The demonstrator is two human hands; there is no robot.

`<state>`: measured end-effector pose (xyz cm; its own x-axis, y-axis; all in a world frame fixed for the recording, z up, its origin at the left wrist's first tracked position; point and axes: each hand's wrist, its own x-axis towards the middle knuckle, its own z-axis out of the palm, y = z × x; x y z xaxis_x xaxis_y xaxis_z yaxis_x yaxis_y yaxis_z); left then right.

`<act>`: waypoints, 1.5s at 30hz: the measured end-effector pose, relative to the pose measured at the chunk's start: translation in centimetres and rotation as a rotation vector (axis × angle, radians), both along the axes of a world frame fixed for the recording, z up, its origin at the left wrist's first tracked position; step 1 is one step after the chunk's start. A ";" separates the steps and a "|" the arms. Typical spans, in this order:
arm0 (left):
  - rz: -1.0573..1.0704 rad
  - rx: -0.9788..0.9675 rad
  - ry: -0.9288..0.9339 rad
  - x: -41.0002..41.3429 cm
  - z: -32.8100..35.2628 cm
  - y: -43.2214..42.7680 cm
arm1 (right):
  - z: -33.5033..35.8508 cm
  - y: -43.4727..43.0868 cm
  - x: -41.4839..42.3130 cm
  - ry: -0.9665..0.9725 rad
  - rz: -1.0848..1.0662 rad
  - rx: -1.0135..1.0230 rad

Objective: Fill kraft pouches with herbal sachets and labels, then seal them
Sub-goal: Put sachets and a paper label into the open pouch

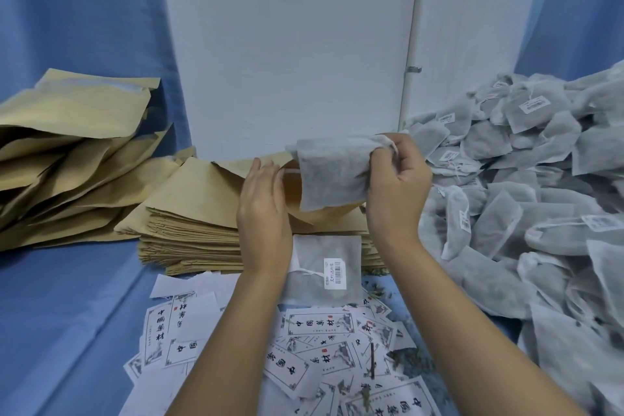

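Observation:
My right hand [395, 179] pinches the top edge of a grey herbal sachet [332, 172], which hangs at the mouth of an open kraft pouch [300, 192]. My left hand [263, 209] holds that pouch's near side, fingers up along its rim. The pouch stands on a flat stack of kraft pouches [192, 223]. Another sachet with a barcode sticker [324, 270] lies flat in front of the stack, between my forearms. Printed paper labels [320, 348] are scattered on the blue cloth near me.
A big heap of grey sachets [526, 199] fills the right side. A loose pile of kraft pouches [67, 159] lies at the left. A white wall panel [287, 44] stands behind. Blue cloth [67, 314] covers the table.

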<state>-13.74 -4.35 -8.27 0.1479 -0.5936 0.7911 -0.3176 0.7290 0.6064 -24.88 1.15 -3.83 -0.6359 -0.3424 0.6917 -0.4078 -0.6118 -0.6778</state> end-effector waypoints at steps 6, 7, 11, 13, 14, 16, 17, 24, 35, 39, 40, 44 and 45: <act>0.007 0.082 0.126 -0.6 0.4 0.7 | -1.8 -0.5 -0.3 0.549 -0.461 0.040; 0.003 0.087 0.134 -0.7 0.5 0.8 | -2.2 -0.6 -0.3 0.604 -0.519 0.043; -0.006 0.072 0.107 -1.0 0.6 1.3 | -3.4 -0.6 -0.1 0.795 -0.620 0.112; -0.008 0.064 0.101 -1.1 0.4 1.6 | -3.3 -0.8 0.4 0.823 -0.468 0.319; -0.010 0.062 0.101 -1.2 0.2 1.7 | -3.2 -1.0 0.7 0.808 -0.363 0.457; -0.013 0.064 0.100 -1.3 0.0 1.9 | -3.1 -1.6 0.7 0.755 -0.089 0.647; -0.016 0.068 0.101 -1.3 -0.1 1.9 | -3.0 -1.8 0.7 0.722 0.013 0.694; -0.022 0.096 0.091 -0.6 -0.1 1.4 | -3.6 -0.1 0.6 0.526 -0.072 0.388; -0.059 0.198 0.157 -0.4 0.5 -0.2 | -6.5 0.6 -1.3 1.058 -0.124 0.789; -0.074 0.188 0.133 -0.2 0.3 -0.2 | -6.9 0.4 -1.0 0.963 -0.152 0.751; -0.077 0.194 0.130 -0.2 0.3 -0.2 | -7.1 0.4 -1.0 0.935 -0.151 0.762; -0.073 0.198 0.146 -0.4 0.5 0.1 | -7.7 0.3 -1.1 0.946 -0.183 0.888; -0.074 0.199 0.149 -0.4 0.5 0.1 | -7.8 0.4 -1.1 0.965 -0.192 0.906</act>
<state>-14.17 -4.24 -7.77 0.2049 -0.7489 0.6302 -0.1643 0.6084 0.7765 -26.02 1.52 -11.59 -0.1143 -0.8769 0.4669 -0.9785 0.0182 -0.2054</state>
